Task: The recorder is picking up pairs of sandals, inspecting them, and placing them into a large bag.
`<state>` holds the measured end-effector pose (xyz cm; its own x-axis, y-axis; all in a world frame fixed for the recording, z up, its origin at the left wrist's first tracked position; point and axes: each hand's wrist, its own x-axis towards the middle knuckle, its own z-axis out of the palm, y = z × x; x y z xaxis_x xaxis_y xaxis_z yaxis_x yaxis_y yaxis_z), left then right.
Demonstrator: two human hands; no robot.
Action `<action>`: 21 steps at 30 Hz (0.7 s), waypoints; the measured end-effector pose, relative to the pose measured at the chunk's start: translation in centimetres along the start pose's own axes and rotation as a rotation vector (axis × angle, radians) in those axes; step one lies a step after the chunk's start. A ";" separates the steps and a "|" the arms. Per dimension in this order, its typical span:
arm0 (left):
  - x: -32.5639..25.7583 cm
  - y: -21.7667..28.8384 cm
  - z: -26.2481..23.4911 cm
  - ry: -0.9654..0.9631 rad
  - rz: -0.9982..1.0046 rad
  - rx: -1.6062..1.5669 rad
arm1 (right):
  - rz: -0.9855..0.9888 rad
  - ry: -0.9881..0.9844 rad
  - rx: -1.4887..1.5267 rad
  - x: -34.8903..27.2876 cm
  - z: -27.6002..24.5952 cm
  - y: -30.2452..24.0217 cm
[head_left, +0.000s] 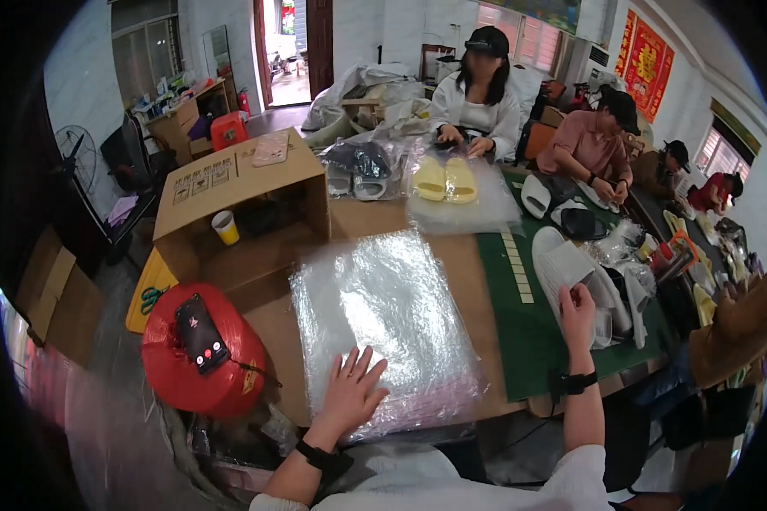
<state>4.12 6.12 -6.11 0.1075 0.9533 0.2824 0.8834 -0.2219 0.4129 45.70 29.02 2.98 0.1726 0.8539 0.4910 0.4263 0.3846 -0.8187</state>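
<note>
Clear plastic bags, stacked flat, lie at the centre of the brown table. The left hand, fingers spread open, presses palm-down on the stack's near edge at 6 o'clock. At 3 o'clock the right hand closes its fingers on a white slipper over the green mat. A red bundle bearing a phone sits at 9 o'clock; an open cardboard box stands at 11 o'clock.

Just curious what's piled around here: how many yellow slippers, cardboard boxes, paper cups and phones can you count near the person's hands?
Yellow slippers: 2
Open cardboard box: 1
Yellow paper cup: 1
Phone on the red stool: 1
Total: 5
</note>
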 end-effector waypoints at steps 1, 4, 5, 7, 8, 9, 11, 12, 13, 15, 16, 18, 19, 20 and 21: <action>0.2 0.2 -0.2 -0.007 -0.003 0.010 | 0.029 -0.048 0.089 -0.8 0.6 -1.8; 0.1 0.0 -0.3 0.006 -0.019 -0.017 | 0.117 -0.113 0.332 -1.9 2.8 -6.6; 0.1 0.0 -0.5 -0.002 -0.026 -0.011 | 0.114 -0.103 0.338 -2.0 3.6 -7.6; 0.2 0.0 -0.4 0.000 -0.018 -0.013 | 0.187 -0.164 0.449 -1.8 4.6 -8.4; 0.2 -0.1 -0.3 0.008 -0.013 -0.008 | 0.191 -0.180 0.471 -1.9 5.1 -8.5; 0.2 -0.1 -0.2 -0.011 -0.026 -0.004 | 0.177 -0.180 0.406 -2.0 5.5 -8.8; 0.1 -0.4 0.1 -0.008 -0.016 -0.006 | 0.171 -0.179 0.351 -2.7 6.5 -9.2; 0.2 -0.5 0.1 -0.007 -0.005 -0.004 | 0.165 -0.177 0.300 -3.0 7.0 -9.3; 0.0 -0.5 0.0 0.000 -0.012 -0.004 | 0.093 -0.170 0.235 -3.7 7.7 -9.0; 0.0 -0.2 -0.2 -0.011 -0.005 -0.002 | -0.100 -0.194 0.036 -4.8 7.8 -7.7; 0.0 -0.1 -0.2 -0.010 -0.007 -0.003 | -0.287 -0.216 -0.162 -5.3 8.0 -7.0; -0.2 0.0 -0.4 -0.013 -0.013 -0.005 | -0.371 -0.191 -0.181 -6.8 8.7 -6.7; -0.3 0.0 -0.4 -0.007 -0.008 -0.002 | -0.297 -0.278 -0.137 -7.4 8.8 -6.8; -0.4 0.0 -0.3 -0.009 -0.010 -0.012 | -0.222 -0.365 -0.094 -8.1 8.9 -6.8; -0.4 0.0 -0.3 -0.012 -0.013 -0.023 | -0.227 -0.361 -0.094 -8.8 9.1 -6.6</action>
<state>3.90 5.64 -5.97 0.1011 0.9585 0.2667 0.8742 -0.2136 0.4361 33.24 22.13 1.37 -0.2496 0.8255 0.5062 0.4993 0.5577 -0.6631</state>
